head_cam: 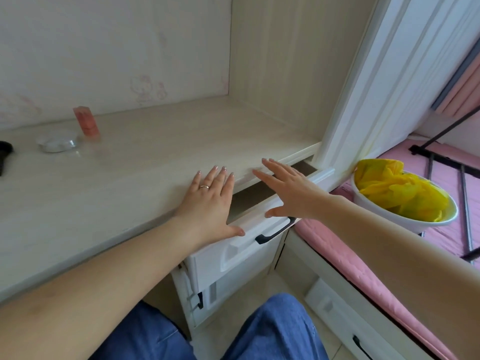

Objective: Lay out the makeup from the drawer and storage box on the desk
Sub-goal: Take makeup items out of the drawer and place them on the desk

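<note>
We are at the part-open drawer [259, 203] under the surface [117, 178]. Left hand [210, 201] lies flat at its edge, right hand [288, 190] hovers spread above the gap, both empty. Next, we judge, reach inside; no makeup shows there.

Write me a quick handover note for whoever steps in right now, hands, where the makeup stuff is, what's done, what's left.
Left hand: open, flat on the desk edge, thumb on the drawer front.
Right hand: open, above the partly open drawer, holding nothing.
On the desk at far left: pink bottle, round clear compact, and a dark item cut off by the frame.
Drawer contents and storage box not visible.
Left: pull the drawer fully open and lay out the rest.
</note>
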The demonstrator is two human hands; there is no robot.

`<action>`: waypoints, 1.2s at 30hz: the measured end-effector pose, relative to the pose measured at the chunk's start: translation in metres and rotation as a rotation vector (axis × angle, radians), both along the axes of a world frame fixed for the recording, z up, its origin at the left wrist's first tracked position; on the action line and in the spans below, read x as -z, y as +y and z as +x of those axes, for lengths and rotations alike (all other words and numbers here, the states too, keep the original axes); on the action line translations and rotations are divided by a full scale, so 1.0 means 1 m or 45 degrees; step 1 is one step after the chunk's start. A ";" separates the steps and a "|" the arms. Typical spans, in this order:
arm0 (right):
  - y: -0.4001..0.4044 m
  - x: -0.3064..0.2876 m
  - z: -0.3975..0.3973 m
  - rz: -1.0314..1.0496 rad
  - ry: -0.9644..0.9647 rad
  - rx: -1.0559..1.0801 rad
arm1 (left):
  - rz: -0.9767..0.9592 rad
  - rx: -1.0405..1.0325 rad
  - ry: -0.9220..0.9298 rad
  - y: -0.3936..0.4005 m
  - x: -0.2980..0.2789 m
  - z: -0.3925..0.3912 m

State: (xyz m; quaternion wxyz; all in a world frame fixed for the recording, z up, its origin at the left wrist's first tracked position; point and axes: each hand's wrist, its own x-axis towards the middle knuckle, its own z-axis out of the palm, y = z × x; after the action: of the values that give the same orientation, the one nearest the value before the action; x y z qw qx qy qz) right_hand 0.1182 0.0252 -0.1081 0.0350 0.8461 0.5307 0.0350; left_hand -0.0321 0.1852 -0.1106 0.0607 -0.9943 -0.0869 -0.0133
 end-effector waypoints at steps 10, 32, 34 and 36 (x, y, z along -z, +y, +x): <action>0.053 -0.005 0.022 -0.030 -0.073 -0.143 | -0.066 -0.082 -0.006 0.040 -0.003 0.019; 0.059 0.046 0.016 0.499 -0.317 0.024 | 0.030 -0.079 -0.125 0.033 0.000 0.021; 0.059 0.046 0.016 0.501 -0.318 0.019 | 0.027 -0.076 -0.133 0.034 0.000 0.021; 0.059 0.046 0.016 0.502 -0.318 0.016 | 0.022 -0.073 -0.138 0.034 0.001 0.021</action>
State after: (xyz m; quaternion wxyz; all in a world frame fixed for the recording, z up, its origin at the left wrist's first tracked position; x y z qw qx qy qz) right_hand 0.1343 0.0841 -0.1546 -0.0654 0.8290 0.4999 0.2421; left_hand -0.0109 0.2193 -0.1116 0.0649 -0.9886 -0.1184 -0.0662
